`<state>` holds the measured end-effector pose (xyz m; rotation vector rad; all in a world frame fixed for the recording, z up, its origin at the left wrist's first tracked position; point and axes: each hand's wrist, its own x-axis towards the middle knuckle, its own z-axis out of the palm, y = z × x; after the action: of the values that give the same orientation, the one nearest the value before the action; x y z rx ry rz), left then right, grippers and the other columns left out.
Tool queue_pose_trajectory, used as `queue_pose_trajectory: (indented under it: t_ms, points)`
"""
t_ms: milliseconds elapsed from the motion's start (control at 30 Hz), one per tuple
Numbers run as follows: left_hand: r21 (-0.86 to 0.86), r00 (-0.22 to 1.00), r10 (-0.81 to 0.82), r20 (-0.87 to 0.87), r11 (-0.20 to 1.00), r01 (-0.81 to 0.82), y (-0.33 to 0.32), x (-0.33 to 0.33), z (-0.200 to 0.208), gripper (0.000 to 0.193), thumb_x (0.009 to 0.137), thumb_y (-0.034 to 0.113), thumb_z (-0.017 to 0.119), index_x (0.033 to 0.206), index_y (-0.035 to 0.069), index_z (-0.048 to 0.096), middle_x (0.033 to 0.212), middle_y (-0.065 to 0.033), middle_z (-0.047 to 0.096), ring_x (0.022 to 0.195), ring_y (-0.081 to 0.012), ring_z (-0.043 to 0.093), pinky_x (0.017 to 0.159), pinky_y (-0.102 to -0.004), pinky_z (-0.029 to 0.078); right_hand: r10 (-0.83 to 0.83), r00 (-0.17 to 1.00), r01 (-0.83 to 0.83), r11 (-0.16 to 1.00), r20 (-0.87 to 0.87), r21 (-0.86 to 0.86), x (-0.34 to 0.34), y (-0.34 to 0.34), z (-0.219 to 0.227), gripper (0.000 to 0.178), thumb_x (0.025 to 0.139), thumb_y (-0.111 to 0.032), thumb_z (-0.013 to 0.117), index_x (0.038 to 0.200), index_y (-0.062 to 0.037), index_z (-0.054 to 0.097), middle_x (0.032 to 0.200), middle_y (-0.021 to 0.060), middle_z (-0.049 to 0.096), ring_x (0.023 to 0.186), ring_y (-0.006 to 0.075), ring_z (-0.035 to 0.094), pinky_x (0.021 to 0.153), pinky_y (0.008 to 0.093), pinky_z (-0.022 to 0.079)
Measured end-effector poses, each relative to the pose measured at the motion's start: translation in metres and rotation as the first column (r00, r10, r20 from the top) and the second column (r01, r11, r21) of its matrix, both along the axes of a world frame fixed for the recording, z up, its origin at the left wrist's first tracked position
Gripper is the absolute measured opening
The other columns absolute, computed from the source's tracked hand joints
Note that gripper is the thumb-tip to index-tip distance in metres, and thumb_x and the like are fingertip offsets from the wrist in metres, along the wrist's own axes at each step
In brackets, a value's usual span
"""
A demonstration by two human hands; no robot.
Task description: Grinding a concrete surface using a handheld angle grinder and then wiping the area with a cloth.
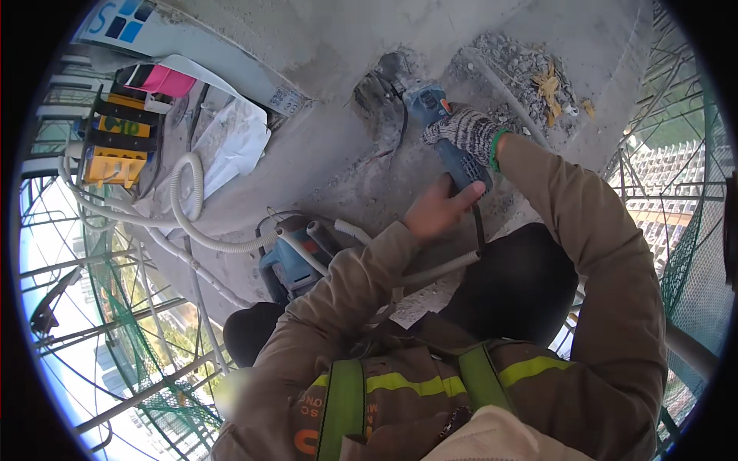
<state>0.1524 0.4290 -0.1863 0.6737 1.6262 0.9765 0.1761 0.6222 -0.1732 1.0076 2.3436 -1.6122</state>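
Note:
A blue angle grinder lies between my hands, its head pointing toward a rough cavity broken into the concrete. My right hand, in a grey knitted glove with a green cuff, wraps the tool's body just behind the head. At the rear end my bare left hand grips the body, thumb along its side. A dark cord runs down from that end. The grinder's disc is not visible. Out of the cavity hangs a thin dark cable.
A second blue power tool stands by my left forearm, with pale corrugated hose looping leftward. Rubble and a pale pipe lie beyond my right hand. White sheeting and a yellow-black case are left. Scaffolding and green netting border the drop.

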Motion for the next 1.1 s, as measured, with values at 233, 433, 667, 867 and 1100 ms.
queue_pose_trajectory:
  t_ms: [233,433,667,867,1100]
  points:
    - [0.294,0.436,0.237,-0.868,0.954,0.066,-0.015,-0.068,-0.061,0.041,0.097,0.030,0.067,0.123,-0.001,0.063,0.113,-0.0197,0.064,0.104,-0.0375,0.062,0.092,-0.0494,0.050,-0.037,0.996,0.028,0.994,-0.082,-0.108,0.001,0.003,-0.003,0.061,0.067,-0.045,0.088,0.102,0.0035,0.075,0.100,0.0209,0.075,0.091,0.0308,0.072,0.087,0.0397,0.057]
    - [0.257,0.305,0.257,-0.917,0.966,-0.039,0.022,-0.085,-0.098,0.059,0.097,0.021,0.063,0.149,-0.001,0.046,0.135,-0.0249,0.052,0.111,-0.0471,0.059,0.101,-0.0536,0.047,-0.069,0.991,0.047,0.981,-0.112,-0.190,0.004,0.009,-0.017,0.061,0.068,-0.045,0.088,0.102,0.0034,0.075,0.099,0.0206,0.075,0.091,0.0307,0.072,0.086,0.0397,0.057]
    - [0.300,0.406,0.298,-0.864,0.952,-0.062,0.027,-0.092,-0.125,0.062,0.099,0.016,0.060,0.155,0.001,0.039,0.131,-0.0247,0.055,0.118,-0.0489,0.055,0.099,-0.0525,0.049,-0.074,0.990,0.043,0.969,-0.121,-0.244,-0.005,0.018,-0.029,0.060,0.068,-0.045,0.088,0.102,0.0034,0.075,0.099,0.0204,0.075,0.091,0.0307,0.072,0.086,0.0396,0.057]
    - [0.263,0.267,0.246,-0.932,0.964,0.031,0.034,-0.095,-0.137,0.063,0.092,0.009,0.061,0.153,0.001,0.044,0.125,-0.0224,0.059,0.112,-0.0445,0.057,0.096,-0.0502,0.050,-0.060,0.990,0.025,0.964,-0.128,-0.263,-0.021,0.022,-0.039,0.059,0.069,-0.045,0.087,0.102,0.0033,0.075,0.099,0.0201,0.075,0.091,0.0306,0.072,0.086,0.0396,0.057]
    - [0.147,0.183,0.139,-0.973,0.989,0.032,0.040,-0.096,-0.145,0.061,0.090,0.015,0.059,0.150,0.002,0.049,0.122,-0.0165,0.058,0.108,-0.0383,0.058,0.091,-0.0484,0.051,-0.046,0.990,0.008,0.963,-0.135,-0.269,-0.035,0.022,-0.046,0.059,0.069,-0.044,0.087,0.101,0.0032,0.075,0.099,0.0198,0.075,0.090,0.0305,0.072,0.086,0.0396,0.057]
